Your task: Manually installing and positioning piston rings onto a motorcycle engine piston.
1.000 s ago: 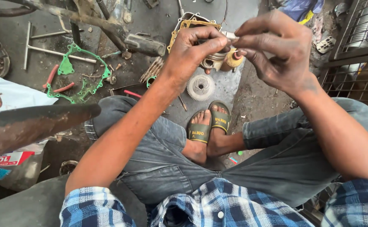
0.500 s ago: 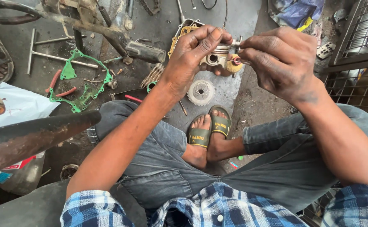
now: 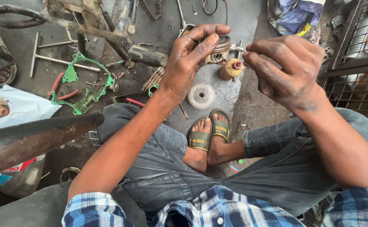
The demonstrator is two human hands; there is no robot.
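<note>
above the lap, left hand (image 3: pixel 188 67) still clutching piston (image 3: pixel 218 48), right hand (image 3: pixel 287 69) pinching thin ring, drawn slightly apart

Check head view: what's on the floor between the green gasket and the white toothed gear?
Head view: a wire brush and a red-handled tool lie between the green gasket and white gear.

Metal piston (image 3: pixel 220 47), greasy, held in air above floor; thin ring (image 3: pixel 239 67) beside it

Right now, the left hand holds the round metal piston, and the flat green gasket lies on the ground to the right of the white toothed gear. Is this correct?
Not fully. In the head view the left hand does hold the round metal piston, but the flat green gasket lies on the ground to the left of the white toothed gear, not to the right.
</note>
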